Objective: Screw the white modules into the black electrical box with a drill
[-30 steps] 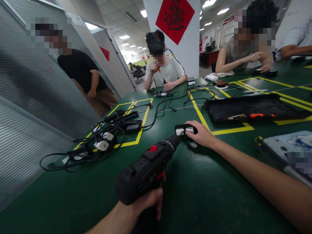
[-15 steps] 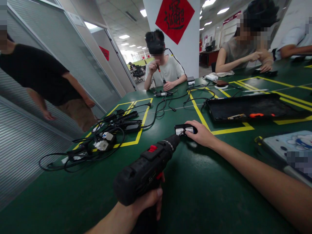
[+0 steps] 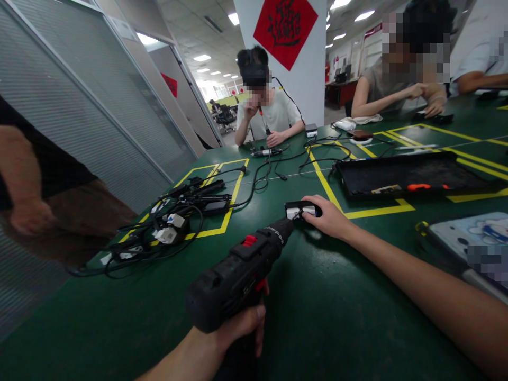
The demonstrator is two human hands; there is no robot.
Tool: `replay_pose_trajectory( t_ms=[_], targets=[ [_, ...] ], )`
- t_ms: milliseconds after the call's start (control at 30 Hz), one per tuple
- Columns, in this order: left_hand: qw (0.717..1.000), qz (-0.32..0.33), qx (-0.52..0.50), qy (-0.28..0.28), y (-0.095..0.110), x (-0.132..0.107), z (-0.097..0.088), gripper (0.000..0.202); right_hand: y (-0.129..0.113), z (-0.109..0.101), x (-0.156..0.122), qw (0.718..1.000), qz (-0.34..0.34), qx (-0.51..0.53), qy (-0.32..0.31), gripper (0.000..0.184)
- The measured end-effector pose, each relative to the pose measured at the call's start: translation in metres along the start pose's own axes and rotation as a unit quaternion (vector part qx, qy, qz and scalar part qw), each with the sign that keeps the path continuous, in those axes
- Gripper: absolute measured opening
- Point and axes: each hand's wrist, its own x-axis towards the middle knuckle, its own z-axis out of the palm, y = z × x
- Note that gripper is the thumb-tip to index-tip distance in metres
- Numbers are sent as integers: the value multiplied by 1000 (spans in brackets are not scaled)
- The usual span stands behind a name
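A black cordless drill (image 3: 234, 275) with red switches is gripped by my left hand (image 3: 242, 328), whose fingers wrap its handle below the body. The drill points away from me, and its bit reaches a small black case with a white inside (image 3: 292, 210). Whether the bit touches a screw there is too small to tell. From the right, my right hand (image 3: 327, 217) pinches that case against the green table (image 3: 333, 296), thumb and fingers on its right end.
Tangled black cables and adapters (image 3: 170, 227) lie at the left. A shallow black tray (image 3: 405, 172) with an orange-handled tool is at the right, behind a light-blue case (image 3: 472, 238). People sit across the table; another person (image 3: 43, 190) stands at the left edge.
The standing person at the left has come nearer to the table's left edge. My hands, the drill and the small black case have hardly moved.
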Motion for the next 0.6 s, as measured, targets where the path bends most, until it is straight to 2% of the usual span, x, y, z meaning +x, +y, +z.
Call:
replay_pose_trajectory(
  t_ms=[400,600],
  targets=[
    [1000,15,-15,-2,-5,0,-2,30,3,1,0,1000,-1,0,0,34],
    [1000,-7,1,1,0,-2,0,32,1,0,0,1000,1,2,-1,33]
  ],
)
